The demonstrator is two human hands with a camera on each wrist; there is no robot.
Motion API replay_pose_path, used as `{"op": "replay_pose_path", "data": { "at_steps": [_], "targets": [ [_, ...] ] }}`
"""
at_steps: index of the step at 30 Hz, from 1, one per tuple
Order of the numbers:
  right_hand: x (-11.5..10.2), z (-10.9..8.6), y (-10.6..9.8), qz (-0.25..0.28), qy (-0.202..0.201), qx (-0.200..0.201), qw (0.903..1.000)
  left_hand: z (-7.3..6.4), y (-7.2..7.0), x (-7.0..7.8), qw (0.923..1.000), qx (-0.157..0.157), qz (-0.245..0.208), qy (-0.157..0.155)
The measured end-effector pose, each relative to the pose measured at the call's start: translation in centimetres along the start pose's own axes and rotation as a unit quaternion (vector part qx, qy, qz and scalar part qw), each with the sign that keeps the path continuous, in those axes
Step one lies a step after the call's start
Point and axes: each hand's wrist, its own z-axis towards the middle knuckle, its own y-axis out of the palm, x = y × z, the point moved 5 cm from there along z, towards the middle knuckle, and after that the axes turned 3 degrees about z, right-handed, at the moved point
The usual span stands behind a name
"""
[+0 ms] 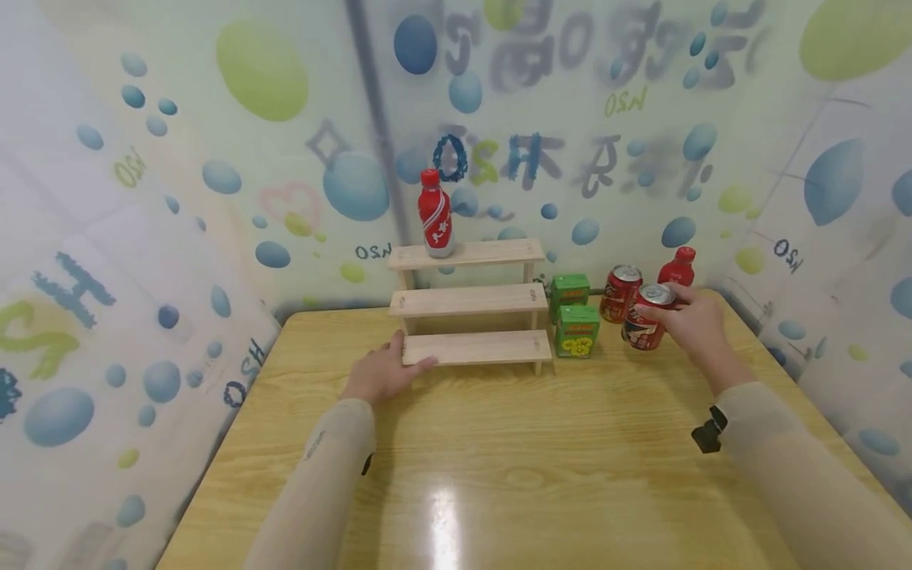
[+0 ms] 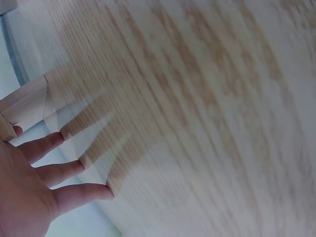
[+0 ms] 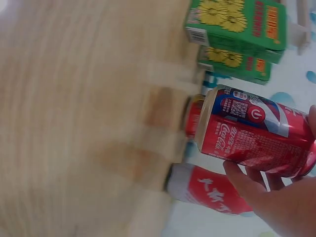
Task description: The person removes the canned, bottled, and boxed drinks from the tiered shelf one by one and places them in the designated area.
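Head view: the right hand grips a red cola can, lifted right of the three-step wooden shelf. One red plastic bottle stands on its top step; other drinks remain beside it, apparently unplaced.

Left wrist view: the left hand, fingers straight, rests against the shelf's lowest step.

Right wrist view: fingers curl round the can.

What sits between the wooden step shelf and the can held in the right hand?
Two green drink cartons, one behind the other, stand between the wooden step shelf and the held red can, as the head view shows.
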Motion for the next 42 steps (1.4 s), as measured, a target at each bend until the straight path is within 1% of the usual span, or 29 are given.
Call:
{"op": "replay_pose_path", "data": {
  "at_steps": [5, 9, 18, 27, 32, 37, 42],
  "targets": [
    [1.8, 0.4, 1.2, -0.007, -0.004, -0.006, 1.0, -0.2, 0.0, 0.0, 1.0, 0.005, 0.004, 0.005],
    [2.5, 0.4, 1.8, -0.007, -0.001, -0.007, 1.0, -0.2, 0.0, 0.1, 0.9999, 0.008, 0.006, 0.008],
    [2.4, 0.2, 2.5, 0.0, -0.011, 0.008, 0.9999, -0.1, 0.1, 0.3, 0.9999, 0.007, 0.005, 0.006],
    [2.4, 0.1, 2.7, -0.002, -0.009, 0.004, 0.9999, 0.1, 0.1, 0.4, 0.9999, 0.007, 0.003, 0.008],
    [2.5, 0.2, 2.7, -0.009, -0.018, 0.002, 0.9998, 0.0, 0.1, 0.4, 1.0, 0.007, 0.002, 0.007],
    [2.5, 0.3, 2.9, -0.013, -0.024, -0.012, 0.9996, 0.0, -0.1, 0.2, 1.0, 0.008, -0.001, 0.005],
    [2.3, 0.4, 3.2, 0.004, -0.017, -0.037, 0.9992, 0.0, 0.1, 0.0, 0.9999, 0.009, -0.001, 0.006]
  ]
}}
